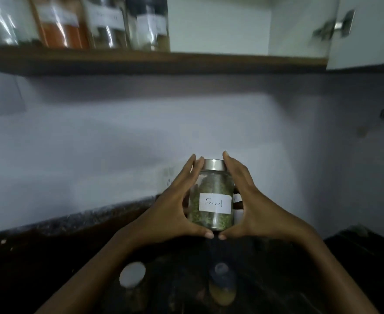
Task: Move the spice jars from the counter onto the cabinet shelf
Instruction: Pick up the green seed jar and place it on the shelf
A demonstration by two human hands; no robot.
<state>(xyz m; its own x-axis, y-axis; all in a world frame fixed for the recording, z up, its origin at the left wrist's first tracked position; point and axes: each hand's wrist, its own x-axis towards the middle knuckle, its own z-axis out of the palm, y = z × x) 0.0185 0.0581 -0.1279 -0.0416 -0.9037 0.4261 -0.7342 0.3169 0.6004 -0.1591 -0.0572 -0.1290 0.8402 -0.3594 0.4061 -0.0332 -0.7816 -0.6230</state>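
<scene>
Both hands held one spice jar [213, 193] between them, raised in front of the pale wall [118, 143] and above the dark table [50, 257]. The left hand [164, 207] lay along the jar's left side with its fingers straight and reaching up to the silver lid [213, 164], and its thumb ran under the base. The right hand [259, 205] mirrored it on the other side, fingers flat against the glass and thumb beneath, so the two thumb tips nearly met below the jar. The jar stood upright, held green seeds and carried a white label [214, 203] that read "Fennel". It was well below the wooden cabinet shelf [141, 62]. On the left part of that shelf stood a row of blurred jars, among them one with orange powder [61, 30] and one with a dark cap [148, 26]. The cabinet door [372, 41] stood open at the right, with its metal hinge [336, 26] showing. Lower on the table, between the forearms, stood a white-lidded jar [132, 274] and a dark-lidded jar [221, 284] with yellowish contents.
</scene>
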